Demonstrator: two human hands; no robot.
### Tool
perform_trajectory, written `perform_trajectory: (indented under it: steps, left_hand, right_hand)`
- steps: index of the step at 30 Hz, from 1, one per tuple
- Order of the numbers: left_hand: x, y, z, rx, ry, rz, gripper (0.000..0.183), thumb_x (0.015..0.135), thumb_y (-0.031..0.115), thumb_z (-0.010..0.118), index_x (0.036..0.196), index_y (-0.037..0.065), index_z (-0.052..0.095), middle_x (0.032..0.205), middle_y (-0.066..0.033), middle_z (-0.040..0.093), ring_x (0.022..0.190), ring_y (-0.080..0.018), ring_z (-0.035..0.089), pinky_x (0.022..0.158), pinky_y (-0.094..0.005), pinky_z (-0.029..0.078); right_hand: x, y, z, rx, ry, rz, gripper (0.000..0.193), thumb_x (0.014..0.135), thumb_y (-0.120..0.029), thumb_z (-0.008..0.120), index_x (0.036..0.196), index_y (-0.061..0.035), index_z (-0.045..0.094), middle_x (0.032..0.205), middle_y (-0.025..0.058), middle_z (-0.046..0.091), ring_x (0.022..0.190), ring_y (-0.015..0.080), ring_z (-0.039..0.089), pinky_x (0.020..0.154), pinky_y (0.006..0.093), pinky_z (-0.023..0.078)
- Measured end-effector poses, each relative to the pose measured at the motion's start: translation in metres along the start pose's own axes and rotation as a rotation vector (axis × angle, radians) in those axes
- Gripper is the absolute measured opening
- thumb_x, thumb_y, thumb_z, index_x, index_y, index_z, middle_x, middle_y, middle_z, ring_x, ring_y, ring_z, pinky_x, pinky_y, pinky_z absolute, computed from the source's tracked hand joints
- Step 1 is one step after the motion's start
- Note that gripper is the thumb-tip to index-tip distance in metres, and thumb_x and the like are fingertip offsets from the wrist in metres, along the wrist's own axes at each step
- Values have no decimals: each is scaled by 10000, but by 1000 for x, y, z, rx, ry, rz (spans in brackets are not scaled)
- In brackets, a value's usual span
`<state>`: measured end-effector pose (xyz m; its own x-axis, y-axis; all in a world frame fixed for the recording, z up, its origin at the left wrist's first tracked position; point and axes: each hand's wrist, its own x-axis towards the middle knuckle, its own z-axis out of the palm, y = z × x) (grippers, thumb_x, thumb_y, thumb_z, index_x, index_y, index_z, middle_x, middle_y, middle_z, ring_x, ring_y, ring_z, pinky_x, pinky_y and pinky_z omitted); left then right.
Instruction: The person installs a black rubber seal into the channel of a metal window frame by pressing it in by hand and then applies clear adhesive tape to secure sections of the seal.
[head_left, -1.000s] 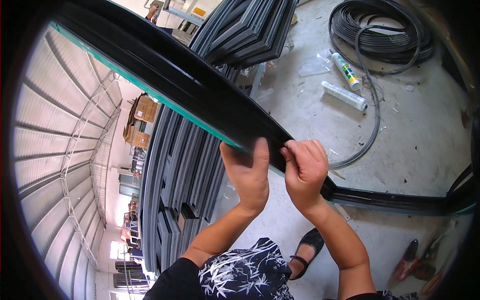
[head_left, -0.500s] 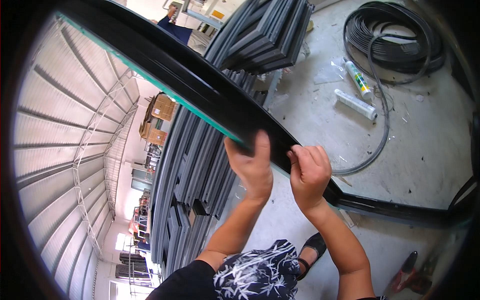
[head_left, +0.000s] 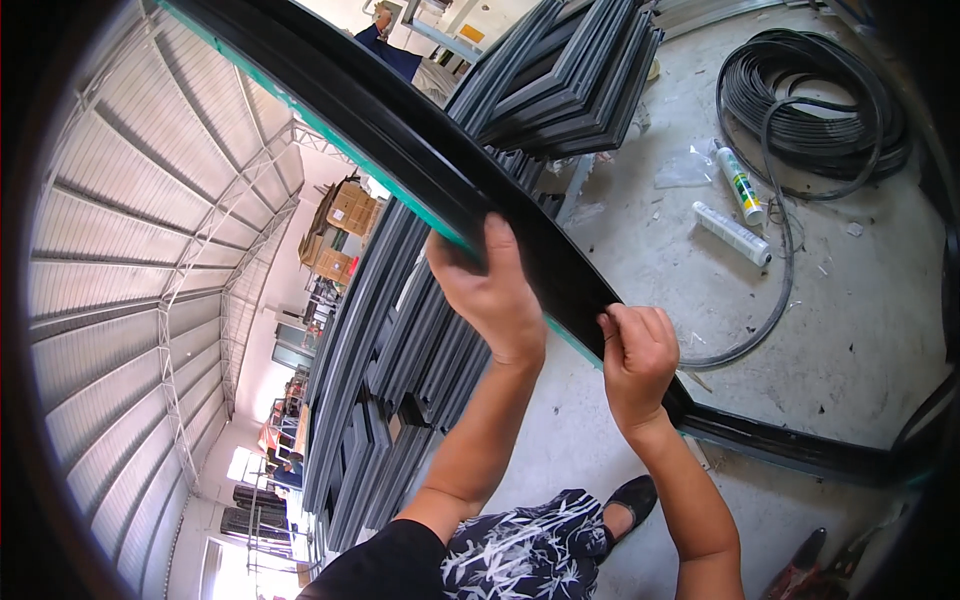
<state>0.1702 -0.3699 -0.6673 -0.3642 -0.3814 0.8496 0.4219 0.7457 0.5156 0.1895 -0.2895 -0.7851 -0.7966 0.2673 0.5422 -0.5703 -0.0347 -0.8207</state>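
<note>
A long black frame (head_left: 390,130) with a green film along its lower edge slants from the upper left down to a corner at the right. My left hand (head_left: 490,290) is closed around that green edge, thumb lying on the black face and fingers partly hidden behind it. Farther down the same bar, my right hand (head_left: 640,355) is closed in a pinch at the frame's edge. A black rubber strip (head_left: 768,325) runs from a coil on the floor to this hand, which grips it; the bit between the fingertips is mostly hidden.
The coil of strip (head_left: 790,110) lies on the concrete floor. Two sealant cartridges (head_left: 740,185) are nearer, beside clear plastic film (head_left: 687,168). Stacked dark frames (head_left: 400,340) stand at left, more (head_left: 570,80) beyond. Red-handled tools (head_left: 800,570) lie lower right. Another person's hand (head_left: 383,20) shows far off.
My left hand has shifted up and left along the frame, away from my right hand, which sits a little lower and farther right. The whole view has also shifted slightly.
</note>
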Motion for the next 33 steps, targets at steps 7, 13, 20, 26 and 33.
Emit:
perform_trajectory:
  steps: [7,13,20,26,33]
  left_hand:
    - [-11,5,-9,-177,-94,-157,331,959,97,642,1228,-17,487,1072,-94,645,956,-143,626,908,-281,508]
    - [-66,-12,-28,-137,-391,-450,550,921,27,616,1408,48,360,1410,-200,489,1331,-304,499,1150,-427,369]
    - [-68,-16,-41,-160,-557,-467,632,912,-14,600,1452,77,285,1463,-216,428,1381,-316,438,1155,-457,370]
    - [-68,-9,-34,-181,-471,-534,619,884,-47,636,1415,57,336,1413,-184,473,1320,-282,492,1117,-412,386]
    - [-69,-16,-33,-111,-504,-429,582,938,-8,600,1430,55,295,1395,-232,492,1296,-335,527,1123,-469,410]
  right_hand:
    - [0,2,-30,91,-63,38,195,780,-75,764,949,-18,685,887,115,636,762,298,581,667,371,482]
    - [-23,13,-45,7,-154,103,191,775,-119,777,931,-46,694,840,79,619,749,276,583,661,380,482]
    - [-32,16,-23,71,-91,135,157,768,-72,755,905,-53,681,826,74,627,723,267,592,608,362,485]
    - [-16,21,-27,83,-149,216,133,753,-54,743,859,-60,663,750,73,592,687,277,589,587,373,469]
    - [-13,23,-24,57,-171,208,122,748,-69,745,799,-68,634,719,83,553,658,288,577,575,387,461]
